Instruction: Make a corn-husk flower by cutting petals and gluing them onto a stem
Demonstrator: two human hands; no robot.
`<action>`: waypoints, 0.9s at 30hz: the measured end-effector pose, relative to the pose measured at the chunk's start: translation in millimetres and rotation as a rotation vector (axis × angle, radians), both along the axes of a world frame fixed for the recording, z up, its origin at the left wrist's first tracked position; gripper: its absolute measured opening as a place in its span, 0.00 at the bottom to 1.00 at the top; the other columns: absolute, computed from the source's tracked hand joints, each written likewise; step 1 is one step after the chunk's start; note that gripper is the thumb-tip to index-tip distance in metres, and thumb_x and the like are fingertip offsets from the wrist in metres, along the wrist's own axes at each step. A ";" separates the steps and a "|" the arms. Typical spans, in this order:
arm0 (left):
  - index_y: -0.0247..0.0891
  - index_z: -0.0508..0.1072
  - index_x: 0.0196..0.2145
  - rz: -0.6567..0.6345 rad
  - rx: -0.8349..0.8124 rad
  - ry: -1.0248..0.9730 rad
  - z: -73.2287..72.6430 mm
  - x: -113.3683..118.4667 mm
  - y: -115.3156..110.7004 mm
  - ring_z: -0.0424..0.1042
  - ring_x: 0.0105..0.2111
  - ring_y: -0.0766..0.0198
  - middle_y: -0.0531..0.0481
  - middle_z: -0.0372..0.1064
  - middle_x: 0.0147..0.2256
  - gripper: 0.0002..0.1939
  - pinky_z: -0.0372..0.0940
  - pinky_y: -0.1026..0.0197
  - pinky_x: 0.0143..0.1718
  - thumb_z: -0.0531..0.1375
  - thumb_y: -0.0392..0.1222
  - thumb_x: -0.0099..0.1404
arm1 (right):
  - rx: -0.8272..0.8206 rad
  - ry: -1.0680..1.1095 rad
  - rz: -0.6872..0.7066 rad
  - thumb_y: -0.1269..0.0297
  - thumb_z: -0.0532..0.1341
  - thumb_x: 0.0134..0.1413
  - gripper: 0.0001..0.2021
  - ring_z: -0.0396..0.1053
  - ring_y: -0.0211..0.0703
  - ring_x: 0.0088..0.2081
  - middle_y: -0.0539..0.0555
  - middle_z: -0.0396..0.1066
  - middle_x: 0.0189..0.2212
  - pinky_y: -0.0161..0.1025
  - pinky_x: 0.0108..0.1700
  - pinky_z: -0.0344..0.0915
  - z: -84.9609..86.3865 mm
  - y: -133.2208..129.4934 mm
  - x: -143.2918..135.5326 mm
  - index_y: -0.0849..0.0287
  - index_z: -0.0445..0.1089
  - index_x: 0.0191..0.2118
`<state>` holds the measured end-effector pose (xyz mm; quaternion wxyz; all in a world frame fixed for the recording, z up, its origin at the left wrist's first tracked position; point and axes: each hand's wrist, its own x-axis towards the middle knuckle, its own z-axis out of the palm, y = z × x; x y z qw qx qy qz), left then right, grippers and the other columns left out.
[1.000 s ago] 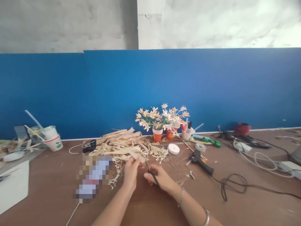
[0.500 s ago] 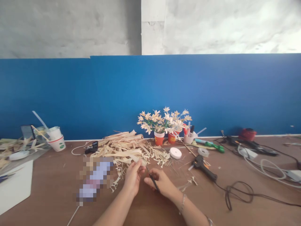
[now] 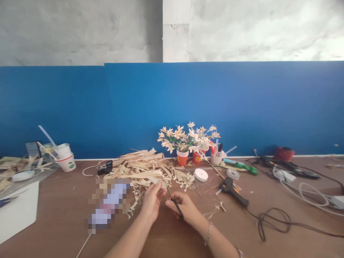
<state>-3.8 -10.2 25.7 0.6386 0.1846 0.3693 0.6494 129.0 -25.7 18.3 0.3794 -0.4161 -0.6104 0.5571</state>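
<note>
My left hand (image 3: 153, 200) is closed, pinching a pale piece of dried husk (image 3: 163, 184) between thumb and fingers. In my right hand (image 3: 184, 208) is a pair of scissors (image 3: 176, 205) with dark handles; the fingers wrap round the loops. The blades point up and left, close beside the husk piece; whether they touch it I cannot tell. Just beyond my hands lies a heap of dried husk strips (image 3: 142, 161), with small trimmed scraps (image 3: 185, 176) along its near side.
Orange cups (image 3: 182, 158) of pale husk flowers (image 3: 188, 138) stand against the blue partition (image 3: 134, 107). A white tape roll (image 3: 201, 175) and a glue gun (image 3: 233, 191) with its cord lie right. Left are a pixelated object (image 3: 109, 206), a white cup (image 3: 66, 163) and a white board (image 3: 20, 211).
The scissor blades have shifted slightly up and lie nearer the edge of the husk piece. My left hand keeps its pinch in nearly the same place.
</note>
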 end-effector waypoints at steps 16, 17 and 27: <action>0.36 0.66 0.27 -0.010 0.035 0.122 1.4 -6.1 4.6 0.70 0.17 0.70 0.56 0.69 0.18 0.15 0.64 0.72 0.18 0.68 0.45 0.48 | -0.021 0.014 0.032 0.46 0.64 0.39 0.21 0.51 0.28 0.12 0.40 0.55 0.11 0.28 0.13 0.49 -5.8 2.7 3.0 0.60 0.63 0.27; 0.36 0.66 0.27 -0.006 0.041 0.137 2.1 -6.3 4.5 0.70 0.17 0.70 0.57 0.68 0.18 0.16 0.64 0.72 0.17 0.68 0.46 0.47 | -0.023 0.014 0.033 0.46 0.64 0.40 0.20 0.51 0.28 0.12 0.40 0.55 0.11 0.28 0.13 0.49 -5.8 2.6 3.3 0.60 0.63 0.27; 0.36 0.67 0.30 -0.057 0.087 0.277 0.9 -10.2 7.1 0.69 0.17 0.70 0.57 0.68 0.20 0.18 0.62 0.72 0.17 0.66 0.51 0.48 | -0.060 -0.007 0.054 0.46 0.64 0.39 0.21 0.50 0.28 0.11 0.40 0.55 0.09 0.27 0.13 0.46 1.7 0.1 7.4 0.61 0.63 0.26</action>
